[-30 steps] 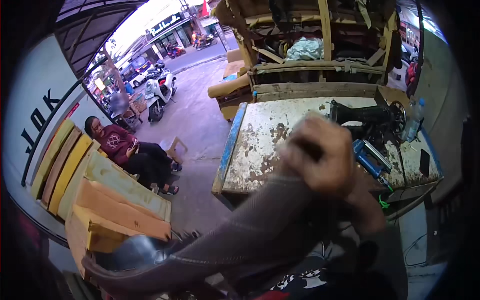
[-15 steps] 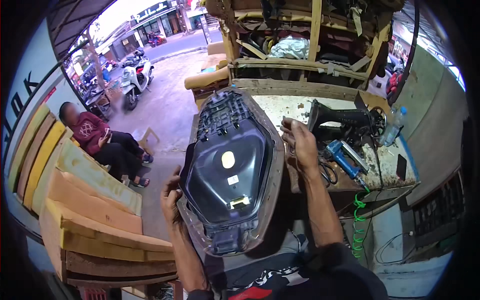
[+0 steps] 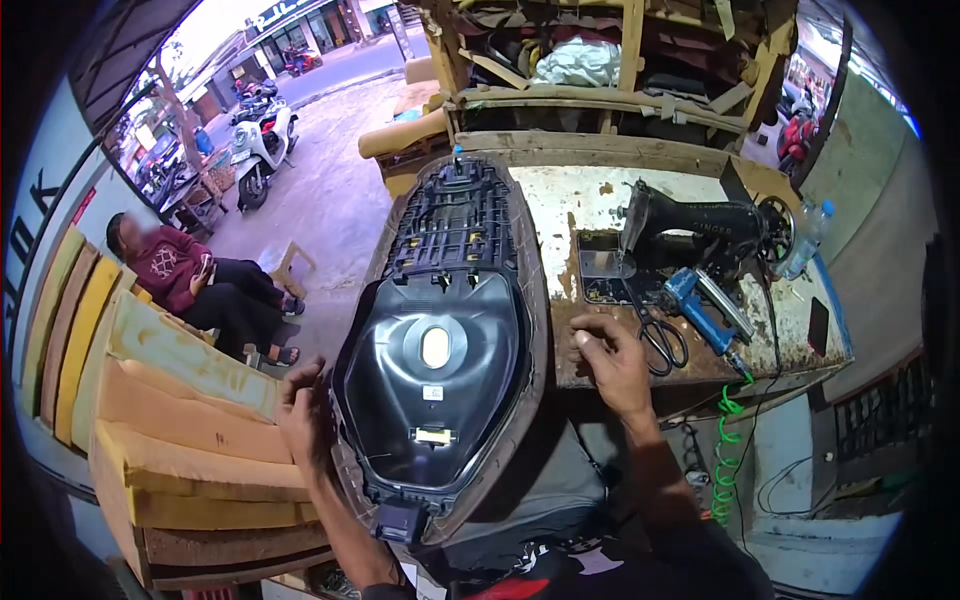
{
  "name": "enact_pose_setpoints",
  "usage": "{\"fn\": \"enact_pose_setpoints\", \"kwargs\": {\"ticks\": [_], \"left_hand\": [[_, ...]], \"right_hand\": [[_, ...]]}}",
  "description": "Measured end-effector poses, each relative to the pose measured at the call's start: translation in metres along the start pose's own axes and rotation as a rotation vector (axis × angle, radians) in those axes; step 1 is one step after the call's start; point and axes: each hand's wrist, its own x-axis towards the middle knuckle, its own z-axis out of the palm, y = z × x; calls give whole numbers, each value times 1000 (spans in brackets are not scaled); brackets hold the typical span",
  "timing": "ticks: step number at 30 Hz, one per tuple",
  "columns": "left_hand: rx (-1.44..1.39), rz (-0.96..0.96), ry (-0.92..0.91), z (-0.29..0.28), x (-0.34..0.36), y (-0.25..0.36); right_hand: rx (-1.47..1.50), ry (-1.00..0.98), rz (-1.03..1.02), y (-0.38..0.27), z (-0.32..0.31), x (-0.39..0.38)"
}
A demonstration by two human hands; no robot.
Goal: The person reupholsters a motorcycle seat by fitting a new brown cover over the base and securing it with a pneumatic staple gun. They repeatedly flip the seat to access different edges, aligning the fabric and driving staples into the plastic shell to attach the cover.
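A motorcycle seat (image 3: 440,320) rests upside down in front of me, long and upright in view. Its glossy black plastic base faces up, with a ribbed far end and a brown cover folded over the rim. Beside its left edge, my left hand (image 3: 303,412) has loosely bent fingers with nothing seen in them; whether it touches the rim I cannot tell. Off the right edge hovers my right hand (image 3: 615,368), fingers loosely curled and parted, apparently holding nothing. Just past it, dark-handled scissors (image 3: 660,345) lie on the worn worktable (image 3: 577,215).
A black sewing machine (image 3: 695,225), blue air stapler (image 3: 705,310), coiled green hose (image 3: 728,460), bottle (image 3: 808,240) and phone (image 3: 819,327) are at right. Foam slabs (image 3: 200,440) stack at left, near a seated person (image 3: 190,270). A wooden rack (image 3: 600,95) stands behind.
The seat has tilted and turned slightly, its base facing up more squarely and its near end swung left. My right hand has come lower beside it, and the scissors show more fully.
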Motion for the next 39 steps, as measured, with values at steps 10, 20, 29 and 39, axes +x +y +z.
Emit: {"fn": "enact_pose_setpoints", "kwargs": {"ticks": [10,20,29,39], "left_hand": [[762,480,-462,120,-151,144],[1096,342,-695,148,-164,87],[1045,337,-612,106,-145,85],[1367,310,-520,136,-143,106]], "right_hand": [[-414,-568,-360,-8,-13,29],[-738,-527,-669,-3,13,32],[-1273,-436,-343,-31,-29,37],[-667,-392,-429,-31,19,18]]}}
